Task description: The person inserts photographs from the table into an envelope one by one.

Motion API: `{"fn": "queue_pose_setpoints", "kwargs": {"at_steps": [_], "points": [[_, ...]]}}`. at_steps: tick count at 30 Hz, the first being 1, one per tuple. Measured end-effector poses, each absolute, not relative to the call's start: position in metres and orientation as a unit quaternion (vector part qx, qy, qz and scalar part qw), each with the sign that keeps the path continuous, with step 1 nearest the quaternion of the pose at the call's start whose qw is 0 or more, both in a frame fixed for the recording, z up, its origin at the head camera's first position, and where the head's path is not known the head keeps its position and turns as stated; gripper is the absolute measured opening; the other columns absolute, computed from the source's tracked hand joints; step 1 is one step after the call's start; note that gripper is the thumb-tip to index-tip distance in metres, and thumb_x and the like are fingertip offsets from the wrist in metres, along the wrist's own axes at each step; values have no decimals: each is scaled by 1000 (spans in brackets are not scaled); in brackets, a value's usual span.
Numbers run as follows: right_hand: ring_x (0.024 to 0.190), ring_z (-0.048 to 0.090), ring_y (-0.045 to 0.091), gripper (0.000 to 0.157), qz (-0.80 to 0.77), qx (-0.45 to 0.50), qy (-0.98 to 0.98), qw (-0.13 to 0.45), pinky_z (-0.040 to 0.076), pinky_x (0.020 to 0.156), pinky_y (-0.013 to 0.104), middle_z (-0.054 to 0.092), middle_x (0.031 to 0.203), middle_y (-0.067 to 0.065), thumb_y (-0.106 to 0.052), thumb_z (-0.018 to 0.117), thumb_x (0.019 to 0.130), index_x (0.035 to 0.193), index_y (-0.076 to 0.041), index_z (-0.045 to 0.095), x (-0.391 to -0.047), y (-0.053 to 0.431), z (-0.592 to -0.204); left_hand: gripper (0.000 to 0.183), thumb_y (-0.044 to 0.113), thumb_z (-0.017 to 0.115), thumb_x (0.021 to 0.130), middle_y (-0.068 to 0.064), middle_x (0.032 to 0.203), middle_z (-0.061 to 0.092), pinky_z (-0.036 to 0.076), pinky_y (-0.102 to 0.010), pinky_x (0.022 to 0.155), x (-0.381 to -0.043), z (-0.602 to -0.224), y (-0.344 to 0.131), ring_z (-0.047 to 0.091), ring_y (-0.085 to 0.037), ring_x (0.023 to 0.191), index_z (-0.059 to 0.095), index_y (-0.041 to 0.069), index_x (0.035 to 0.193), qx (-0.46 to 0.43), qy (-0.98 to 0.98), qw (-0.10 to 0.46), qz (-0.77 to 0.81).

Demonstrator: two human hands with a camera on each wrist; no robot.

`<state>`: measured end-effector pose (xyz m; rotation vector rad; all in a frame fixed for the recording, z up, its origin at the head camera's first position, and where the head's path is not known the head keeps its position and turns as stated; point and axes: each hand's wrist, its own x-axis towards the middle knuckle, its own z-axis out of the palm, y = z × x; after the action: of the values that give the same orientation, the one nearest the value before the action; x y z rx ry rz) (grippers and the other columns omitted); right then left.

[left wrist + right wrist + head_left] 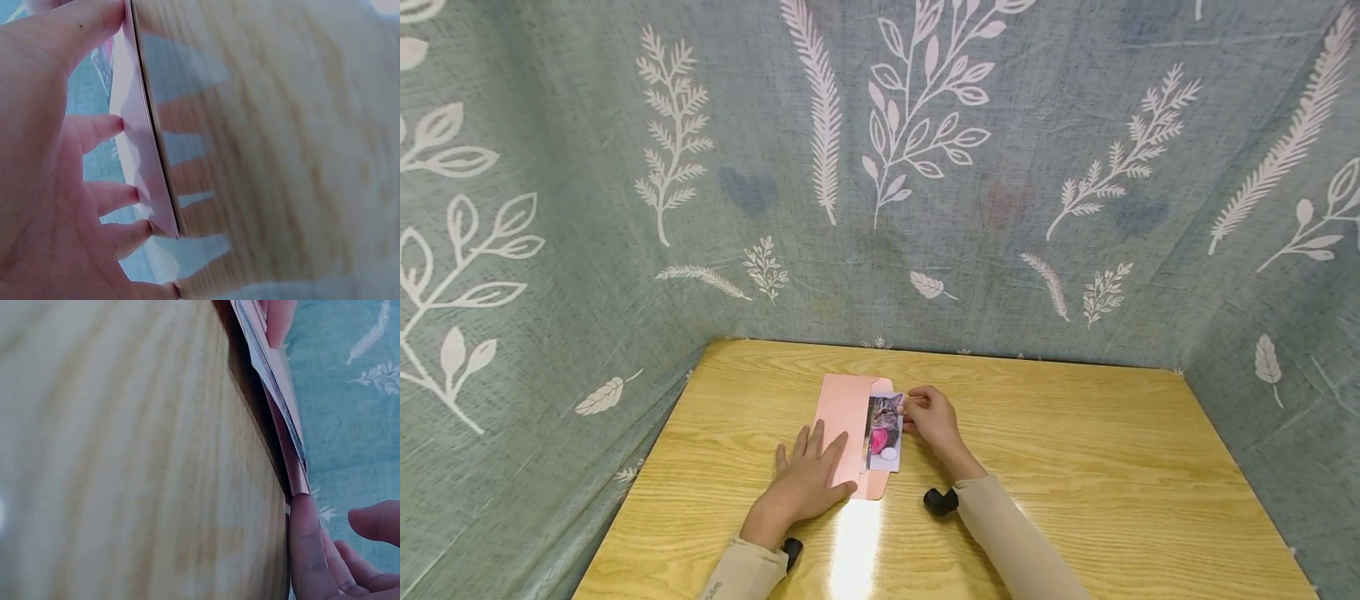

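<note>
A pink envelope (842,404) lies on the wooden table, its opening and flap to the right. Out of that opening sticks part of a cat picture card (887,425); its left part is hidden inside. My left hand (805,487) rests on the envelope with fingers spread, and its fingertips touch the pink paper (147,162) in the left wrist view. At the card's right edge is my right hand (934,421). In the right wrist view one fingertip (305,512) meets the end of the pink flap, while the thumb (378,522) stands apart from it. Thin layered edges (272,378) show in the envelope's mouth.
The wooden table (1090,450) extends to both sides of the envelope. Behind and beside it hangs a grey-green cloth (850,275) with white leaf prints. Black wrist-worn devices (940,502) sit by both sleeves. Bright glare lies on the tabletop before the envelope.
</note>
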<state>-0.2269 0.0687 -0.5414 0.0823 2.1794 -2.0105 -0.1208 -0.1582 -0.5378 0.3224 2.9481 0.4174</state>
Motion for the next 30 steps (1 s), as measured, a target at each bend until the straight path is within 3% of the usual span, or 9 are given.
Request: {"fn": "queue_pose_setpoints", "kwargs": {"at_steps": [8,17,30], "points": [[82,63,35,28,-695,29,712,98,53,68,41,60,98,25,-4,56,89,114,8,52,-218,72,-541,80,66,51,81,-16,152,5,5,-69,97,-120,-537,-159,3,-39,136,24,28,147,105,981,76,143],[81,64,32,28,-702,16,705,101,53,68,41,61,98,25,-5,57,89,113,9,52,-214,73,-539,80,65,51,81,-16,152,5,5,-69,97,-121,-538,-159,3,-38,136,24,29,147,104,981,77,144],[90,59,44,35,-721,17,681,128,51,74,45,59,105,30,-5,58,89,119,11,48,-213,68,-537,79,63,53,81,-18,151,8,5,-70,95,-122,-536,-159,6,-41,136,28,26,146,111,980,69,148]]}}
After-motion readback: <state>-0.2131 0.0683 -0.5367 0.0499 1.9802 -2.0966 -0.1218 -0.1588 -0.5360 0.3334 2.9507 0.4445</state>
